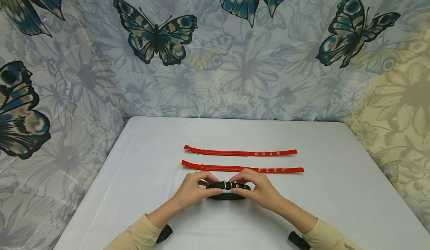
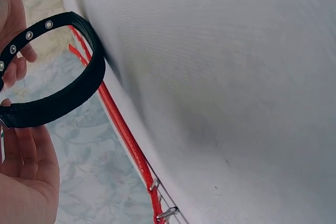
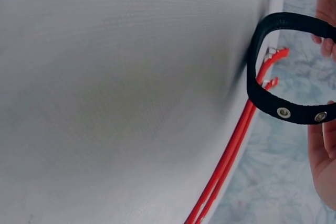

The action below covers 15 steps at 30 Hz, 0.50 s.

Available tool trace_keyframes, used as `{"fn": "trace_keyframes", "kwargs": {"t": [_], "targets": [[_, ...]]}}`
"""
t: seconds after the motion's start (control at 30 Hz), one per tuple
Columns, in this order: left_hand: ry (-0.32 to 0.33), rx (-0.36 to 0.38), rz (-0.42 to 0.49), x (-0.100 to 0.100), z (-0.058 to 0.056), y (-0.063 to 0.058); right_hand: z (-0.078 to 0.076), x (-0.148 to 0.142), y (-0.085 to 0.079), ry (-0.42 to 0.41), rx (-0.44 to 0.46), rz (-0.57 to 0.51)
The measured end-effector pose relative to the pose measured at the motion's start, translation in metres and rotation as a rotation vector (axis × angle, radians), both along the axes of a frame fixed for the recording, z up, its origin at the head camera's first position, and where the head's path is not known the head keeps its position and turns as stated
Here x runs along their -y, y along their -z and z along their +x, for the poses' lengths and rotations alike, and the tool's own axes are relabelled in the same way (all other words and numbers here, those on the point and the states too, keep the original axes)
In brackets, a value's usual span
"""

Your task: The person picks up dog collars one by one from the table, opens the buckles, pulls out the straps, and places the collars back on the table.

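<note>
A black collar (image 1: pixel 227 196) with metal eyelets and a silver buckle is bent round into a loop in front of me. My left hand (image 1: pixel 193 191) pinches it on the left of the buckle between thumb and fingers. On the buckle's other side, my right hand (image 1: pixel 262 190) pinches the strap at its eyelet part. In the left wrist view the black collar (image 2: pixel 79 90) appears as a wide ring standing on edge close to the white cloth. The right wrist view shows two eyelets on the collar (image 3: pixel 257 92); the buckle lies outside that view.
Beyond my hands, two red collars (image 1: pixel 221 153) lie stretched out side by side, with buckles at the left and eyelets at the right. A white cloth covers the table (image 1: pixel 141 145). Behind it hangs a butterfly-patterned curtain (image 1: pixel 184 89). Black wrist devices (image 1: pixel 164 234) show beneath both sleeves.
</note>
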<state>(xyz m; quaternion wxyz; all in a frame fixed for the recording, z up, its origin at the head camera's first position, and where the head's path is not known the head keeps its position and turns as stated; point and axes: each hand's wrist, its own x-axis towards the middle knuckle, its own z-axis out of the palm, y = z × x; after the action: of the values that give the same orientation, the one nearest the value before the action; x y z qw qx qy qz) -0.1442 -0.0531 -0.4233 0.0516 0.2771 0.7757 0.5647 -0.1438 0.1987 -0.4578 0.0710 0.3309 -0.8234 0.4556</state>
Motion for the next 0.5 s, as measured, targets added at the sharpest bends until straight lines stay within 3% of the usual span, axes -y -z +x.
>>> {"fn": "trace_keyframes", "kwargs": {"t": [0.5], "targets": [[-0.008, 0.006, -0.008, 0.0019, -0.0003, -0.0011, 0.0022, -0.0064, -0.002, -0.017, -0.029, 0.04]]}}
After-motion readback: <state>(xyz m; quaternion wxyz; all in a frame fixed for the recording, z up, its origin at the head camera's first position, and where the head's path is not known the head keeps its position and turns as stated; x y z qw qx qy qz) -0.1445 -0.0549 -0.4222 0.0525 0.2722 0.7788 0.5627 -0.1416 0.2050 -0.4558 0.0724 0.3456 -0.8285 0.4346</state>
